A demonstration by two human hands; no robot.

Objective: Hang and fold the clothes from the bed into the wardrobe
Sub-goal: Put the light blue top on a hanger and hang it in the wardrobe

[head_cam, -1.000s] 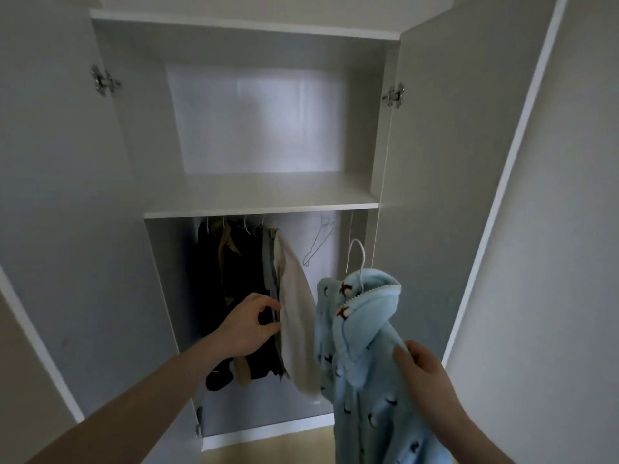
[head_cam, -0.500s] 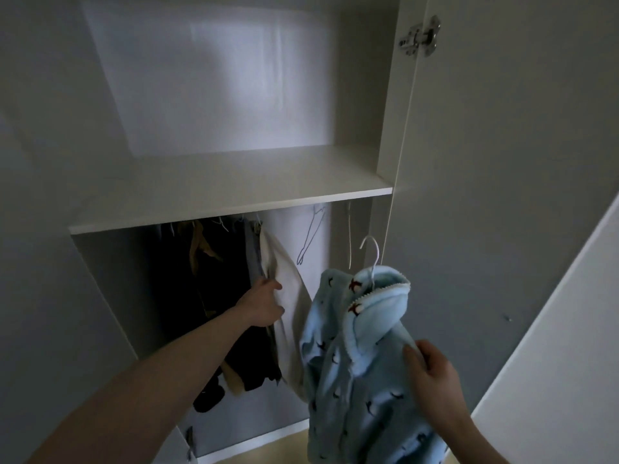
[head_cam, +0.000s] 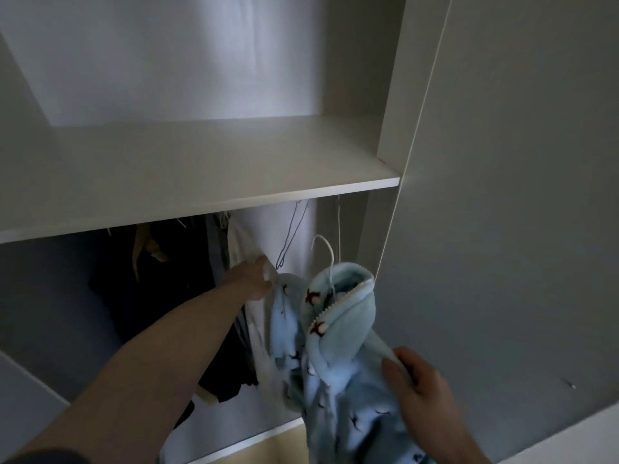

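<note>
I stand at the open wardrobe. My right hand (head_cam: 420, 385) grips a light blue fleece hooded garment (head_cam: 330, 349) printed with small figures; it hangs on a white hanger whose hook (head_cam: 323, 251) sticks up above the hood. My left hand (head_cam: 253, 279) reaches into the hanging space and grips the shoulder of a cream garment (head_cam: 243, 251) on the rail, pressing it left. Dark clothes (head_cam: 160, 296) hang further left. The rail itself is hidden behind the shelf.
A white shelf (head_cam: 201, 182) runs across above the hanging space. A bare wire hanger (head_cam: 291, 232) and a thin white one (head_cam: 339, 226) hang at the right end. The open right door (head_cam: 502, 229) stands close beside the blue garment. The wardrobe's base edge (head_cam: 254, 442) lies below.
I have stepped closer to the wardrobe. My left hand reached further in and now grips the cream garment. The blue garment has risen and moved toward the hanging space.
</note>
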